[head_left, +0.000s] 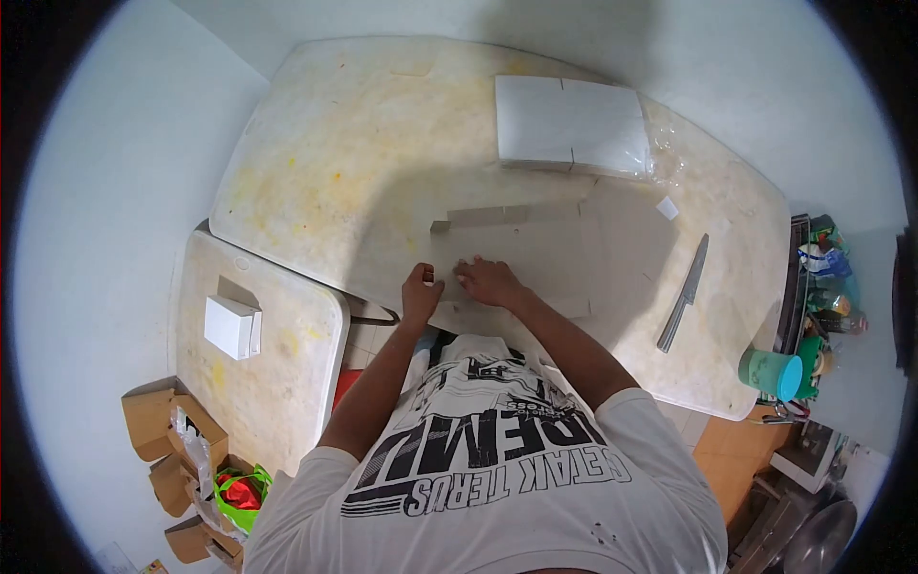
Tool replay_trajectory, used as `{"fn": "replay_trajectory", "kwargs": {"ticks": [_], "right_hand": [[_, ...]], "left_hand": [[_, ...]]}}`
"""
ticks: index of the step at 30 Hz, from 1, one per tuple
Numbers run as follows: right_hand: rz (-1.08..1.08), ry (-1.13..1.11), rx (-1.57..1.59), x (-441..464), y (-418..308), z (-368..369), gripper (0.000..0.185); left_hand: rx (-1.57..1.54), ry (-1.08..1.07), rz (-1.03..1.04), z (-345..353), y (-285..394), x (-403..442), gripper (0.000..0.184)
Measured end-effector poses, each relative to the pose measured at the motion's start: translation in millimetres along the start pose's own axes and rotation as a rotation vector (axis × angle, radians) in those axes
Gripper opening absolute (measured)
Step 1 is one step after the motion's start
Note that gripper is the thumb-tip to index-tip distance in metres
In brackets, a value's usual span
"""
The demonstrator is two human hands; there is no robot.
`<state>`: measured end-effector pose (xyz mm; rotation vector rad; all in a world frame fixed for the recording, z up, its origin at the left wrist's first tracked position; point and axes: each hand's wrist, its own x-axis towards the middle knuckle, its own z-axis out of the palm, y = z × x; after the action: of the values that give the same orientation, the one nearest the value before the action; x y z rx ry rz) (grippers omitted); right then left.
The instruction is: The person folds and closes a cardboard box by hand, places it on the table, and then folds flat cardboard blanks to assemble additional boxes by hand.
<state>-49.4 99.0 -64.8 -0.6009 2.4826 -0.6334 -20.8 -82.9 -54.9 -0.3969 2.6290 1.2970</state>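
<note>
A pale cardboard box blank (535,256) lies on the table in front of me, in my shadow, with low flaps raised along its far edge and far left corner. My right hand (490,282) is at the blank's left end, its fingers bent and pressed together on the cardboard there. Just left of that end is my left hand (421,294), fingers curled in and thumb pointing toward the right hand. Whatever lies between its fingers is too small to make out. A small gap separates the two hands.
Beyond the blank lies a stack of flat white box blanks (569,120) beside clear plastic wrap (665,158). A knife (684,292) and a teal cup (770,373) are on the right. A folded white box (232,327) stands on the lower left table (287,402).
</note>
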Motion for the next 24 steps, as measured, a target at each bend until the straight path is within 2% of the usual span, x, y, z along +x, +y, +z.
{"fn": "replay_trajectory", "kwargs": {"ticks": [4, 7, 9, 13, 15, 16, 18, 19, 21, 22, 24], "right_hand": [[0.013, -0.023, -0.06, -4, -7, -16, 0.039], [-0.023, 0.038, -0.122, 9, -1, -15, 0.041], [-0.028, 0.134, -0.049, 36, 2, -13, 0.042], [-0.268, 0.54, -0.32, 89, 2, -47, 0.059], [-0.259, 0.391, -0.323, 107, -2, -72, 0.059], [-0.256, 0.318, -0.335, 116, -4, -83, 0.06], [-0.29, 0.427, -0.264, 132, -8, -96, 0.064], [-0.302, 0.481, -0.229, 141, -7, -101, 0.066], [-0.292, -0.027, -0.133, 170, 7, -112, 0.057], [-0.272, -0.282, -0.084, 183, 18, -115, 0.053], [-0.384, -0.243, -0.047, 200, 53, -111, 0.046]], "left_hand": [[-0.126, 0.086, 0.09, 16, -21, -22, 0.041], [-0.434, -0.04, -0.424, 9, 1, -45, 0.049], [-0.356, -0.063, -0.323, 23, -32, -38, 0.047], [-0.197, 0.038, -0.03, 8, -56, -11, 0.043], [-0.242, 0.044, -0.014, -2, -86, 27, 0.042], [-0.217, -0.036, -0.078, -11, -80, 42, 0.044], [-0.176, -0.206, -0.198, -37, -50, 69, 0.048], [-0.138, -0.252, -0.19, -48, -31, 80, 0.049], [-0.06, -0.361, -0.175, -60, -5, 95, 0.049], [-0.068, -0.367, -0.105, -57, -13, 105, 0.05], [-0.083, -0.378, 0.037, -50, -34, 119, 0.051]]}}
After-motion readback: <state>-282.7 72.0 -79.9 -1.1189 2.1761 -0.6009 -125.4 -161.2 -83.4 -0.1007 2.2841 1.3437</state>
